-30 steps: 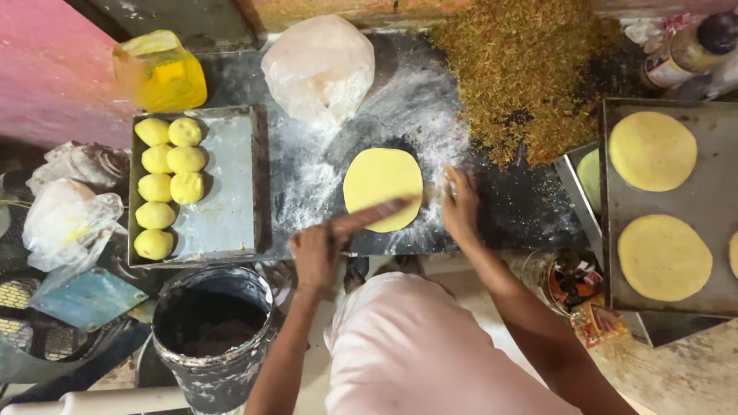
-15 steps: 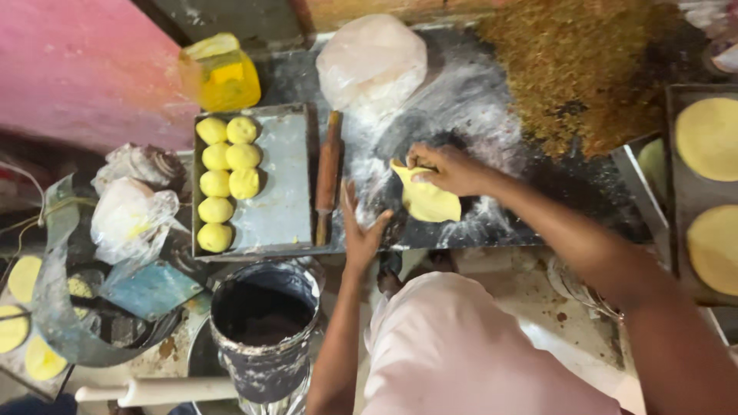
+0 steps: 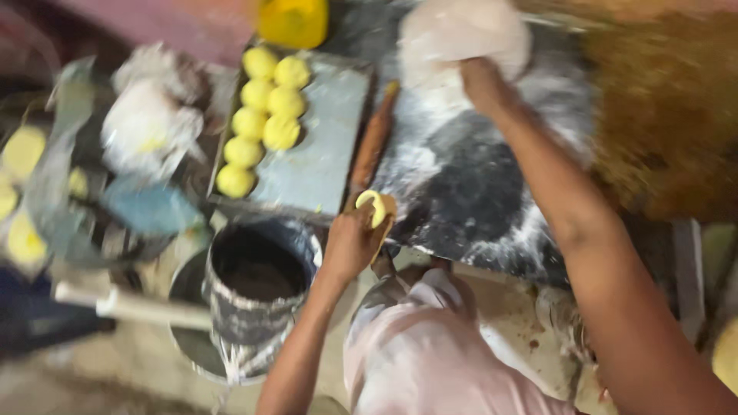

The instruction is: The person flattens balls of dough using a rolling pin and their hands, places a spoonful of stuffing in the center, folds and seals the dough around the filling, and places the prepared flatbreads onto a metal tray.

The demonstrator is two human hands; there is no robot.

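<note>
**Open slab in the middle, clutter on both flanks**

We see the widest free room on the floured dark slab (image 3: 477,192) — its centre lies bare between our two arms. Our right hand (image 3: 480,81) reaches across it to the white flour bag (image 3: 461,34), so that forearm bars the slab's right side. Our left hand (image 3: 354,242) holds a yellow dough piece (image 3: 377,206) at the slab's near-left corner. A rolling pin (image 3: 373,142) lies along the left edge, hemming the metal tray (image 3: 323,146), whose left half carries dough balls (image 3: 265,115) — its right half stays open. Below, a dark bucket (image 3: 257,277) blocks the near-left way; brown crumbs (image 3: 669,115) crowd the right.
</note>
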